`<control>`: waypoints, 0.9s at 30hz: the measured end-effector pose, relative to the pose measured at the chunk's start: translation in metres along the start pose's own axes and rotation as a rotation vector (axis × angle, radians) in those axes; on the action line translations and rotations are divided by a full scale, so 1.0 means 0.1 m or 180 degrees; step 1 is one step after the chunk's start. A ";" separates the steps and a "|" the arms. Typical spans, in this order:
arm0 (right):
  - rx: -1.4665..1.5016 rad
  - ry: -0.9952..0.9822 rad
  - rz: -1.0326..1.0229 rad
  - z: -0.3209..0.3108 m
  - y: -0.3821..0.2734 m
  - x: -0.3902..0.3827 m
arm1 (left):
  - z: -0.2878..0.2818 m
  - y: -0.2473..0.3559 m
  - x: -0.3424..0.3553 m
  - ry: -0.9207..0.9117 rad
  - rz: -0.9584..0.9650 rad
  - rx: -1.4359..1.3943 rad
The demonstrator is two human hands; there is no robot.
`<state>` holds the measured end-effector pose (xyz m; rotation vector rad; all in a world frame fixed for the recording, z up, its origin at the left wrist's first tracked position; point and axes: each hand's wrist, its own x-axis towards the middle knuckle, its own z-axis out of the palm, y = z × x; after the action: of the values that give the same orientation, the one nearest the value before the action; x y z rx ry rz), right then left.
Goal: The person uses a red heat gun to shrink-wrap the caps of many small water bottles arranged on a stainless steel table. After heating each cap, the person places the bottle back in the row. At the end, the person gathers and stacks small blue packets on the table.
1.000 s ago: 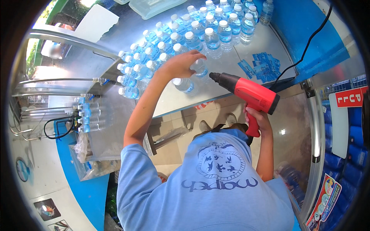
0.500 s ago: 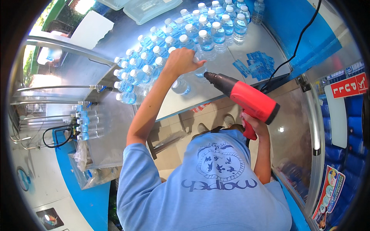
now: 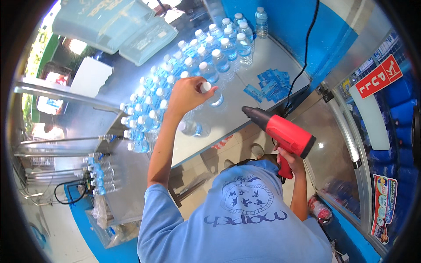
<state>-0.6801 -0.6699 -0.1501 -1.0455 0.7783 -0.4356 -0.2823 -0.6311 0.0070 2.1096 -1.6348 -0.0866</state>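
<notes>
My left hand [image 3: 186,97] is closed around the white cap of a small clear water bottle [image 3: 215,99], its thumb on the right side of the cap. The bottle stands at the front of the tabletop [image 3: 199,142]. In my right hand [image 3: 293,160] is a red and black heat gun [image 3: 285,133], gripped by its handle. The gun's dark nozzle points up and left toward that bottle, with a gap between them. Just below my left hand is another capped bottle [image 3: 195,129]. A dense group of capped bottles [image 3: 221,63] with blue labels fills the table beyond.
Loose blue labels [image 3: 269,85] lie in a pile at the table's right. A black cord [image 3: 305,52] hangs beside them. Pale blue plastic bins [image 3: 149,41] sit at the back. More bottles [image 3: 105,175] stand by metal pipes on the left. A glass door [image 3: 342,127] is at right.
The heat gun's nozzle has moved away from the bottle, widening the gap. My left hand stays at the bottle's cap. The whole view has shifted a little.
</notes>
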 end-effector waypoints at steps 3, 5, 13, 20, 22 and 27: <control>0.0070 0.0360 -0.0192 -0.21 -0.02 -0.08 | -0.12 0.25 0.35 0.0215 -0.0029 -0.0502; 0.0104 0.0561 -0.0282 -0.35 -0.02 -0.12 | -0.14 0.40 0.69 0.0378 0.0199 -0.0581; 0.0437 0.0597 -0.0217 -0.63 0.05 -0.06 | 0.50 0.87 2.29 0.0499 0.0513 -0.0521; 0.0504 0.0799 -0.0301 -0.60 0.01 0.01 | 1.41 0.50 3.37 -0.0171 0.0491 0.0654; 0.0433 0.0803 -0.0288 -0.60 -0.03 0.00 | 1.60 0.32 3.51 -0.0412 0.0448 0.0935; 0.0625 0.0899 -0.0385 -0.60 -0.11 -0.03 | 1.86 0.11 3.62 -0.0134 0.0268 0.1410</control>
<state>-0.7267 -0.7090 -0.1557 -0.8593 0.9048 -0.7598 -0.2485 -1.0298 -0.0709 2.3614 -1.9030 0.2858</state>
